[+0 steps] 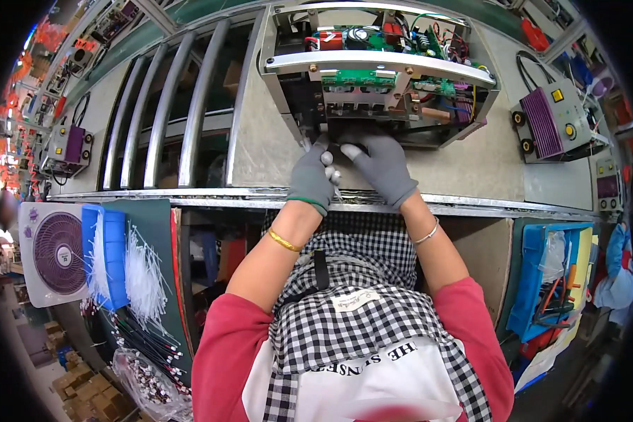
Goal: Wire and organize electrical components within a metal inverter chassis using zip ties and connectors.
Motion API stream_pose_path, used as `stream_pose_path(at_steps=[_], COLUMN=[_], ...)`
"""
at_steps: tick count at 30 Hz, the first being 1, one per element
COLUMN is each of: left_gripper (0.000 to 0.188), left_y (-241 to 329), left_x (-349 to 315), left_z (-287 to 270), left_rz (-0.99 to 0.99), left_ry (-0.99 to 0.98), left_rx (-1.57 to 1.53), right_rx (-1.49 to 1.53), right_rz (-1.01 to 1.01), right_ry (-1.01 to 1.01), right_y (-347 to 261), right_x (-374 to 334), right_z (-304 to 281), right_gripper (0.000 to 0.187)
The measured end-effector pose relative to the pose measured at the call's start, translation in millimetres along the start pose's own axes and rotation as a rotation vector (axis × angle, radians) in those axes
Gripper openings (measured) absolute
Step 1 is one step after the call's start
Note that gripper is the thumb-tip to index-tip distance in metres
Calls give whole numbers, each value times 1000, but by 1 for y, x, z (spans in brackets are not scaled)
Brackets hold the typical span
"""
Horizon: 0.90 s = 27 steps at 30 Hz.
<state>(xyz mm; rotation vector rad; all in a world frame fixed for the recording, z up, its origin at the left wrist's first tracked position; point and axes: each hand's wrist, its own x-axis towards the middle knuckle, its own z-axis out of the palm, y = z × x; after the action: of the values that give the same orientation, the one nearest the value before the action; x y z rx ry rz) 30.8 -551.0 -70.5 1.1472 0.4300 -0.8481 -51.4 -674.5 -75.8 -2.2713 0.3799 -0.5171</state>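
Both my hands wear grey gloves with pale fingertips and are at the near lower edge of an open-framed electrical unit [380, 63]. The unit has metal rails, green circuit boards and coloured wires. My left hand [312, 174] is closed, its fingers curled toward the palm. Thin whitish ends like cable ties poke out above and below its fingers. Close beside it, my right hand [385, 167] reaches under the unit's lower edge beside a black part. Its thumb shows, pointing left, but the other fingers are hidden in shadow, so what they touch cannot be seen.
Metal rollers [169, 105] lie left of the unit. White cable ties [146, 271] and a blue bin [105, 257] sit at lower left, near a fan [60, 254]. Finished-looking purple-sided units [557, 121] stand right and far left. A blue tray [534, 281] holds tools at right.
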Motion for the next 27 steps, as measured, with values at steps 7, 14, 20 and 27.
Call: stream_pose_path(at_steps=[7,14,20,27], left_gripper=[38,38,27,38], left_y=[0,-7,-2,9], left_x=[0,-1,-15,8], left_z=[7,5,-5,-24], left_rz=[-7,65,216,509], left_ry=[67,29,-65,-71], left_rx=[-23,-26,311,844], right_rx=[63,-41,-37,-83], right_rz=[-36,11,-72,-100], right_ry=[69,126,121,90], right_y=[-5,-9,0,-4], right_x=[1,2,4,-11], right_z=[4,13,8,18], right_gripper=[28,26,22,19])
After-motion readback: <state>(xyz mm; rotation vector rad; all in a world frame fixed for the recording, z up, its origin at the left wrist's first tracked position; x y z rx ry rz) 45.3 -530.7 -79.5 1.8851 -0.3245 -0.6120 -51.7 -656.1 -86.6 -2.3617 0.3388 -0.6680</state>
